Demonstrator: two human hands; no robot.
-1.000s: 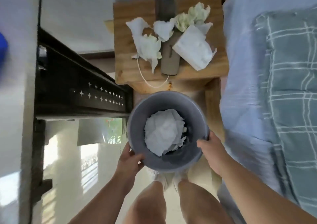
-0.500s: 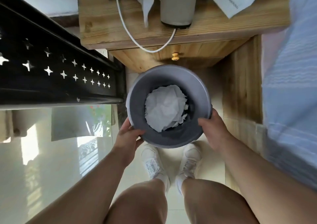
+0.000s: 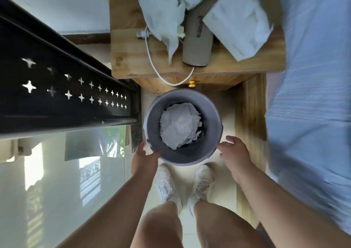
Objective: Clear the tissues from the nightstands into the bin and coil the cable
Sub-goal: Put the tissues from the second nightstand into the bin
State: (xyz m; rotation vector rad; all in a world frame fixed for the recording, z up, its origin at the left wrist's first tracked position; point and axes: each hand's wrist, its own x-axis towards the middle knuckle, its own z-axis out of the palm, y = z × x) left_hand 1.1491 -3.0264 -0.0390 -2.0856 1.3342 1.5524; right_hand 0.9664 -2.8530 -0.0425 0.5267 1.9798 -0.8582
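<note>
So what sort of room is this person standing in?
Most likely a bedroom. A light wooden nightstand stands beside a bed with pale blue bedding, and in front of the nightstand is a round grey plastic bin holding crumpled white tissue.

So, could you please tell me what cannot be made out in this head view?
All in the head view:
- the nightstand: its back and the tops of its tissues are cut off by the top edge.
- the bin: its bottom is hidden under the crumpled tissue.
- the cable: its far end is hidden behind the grey cylinder.
- the left hand: its grip is blurred, with the fingers behind the bin wall.
</note>
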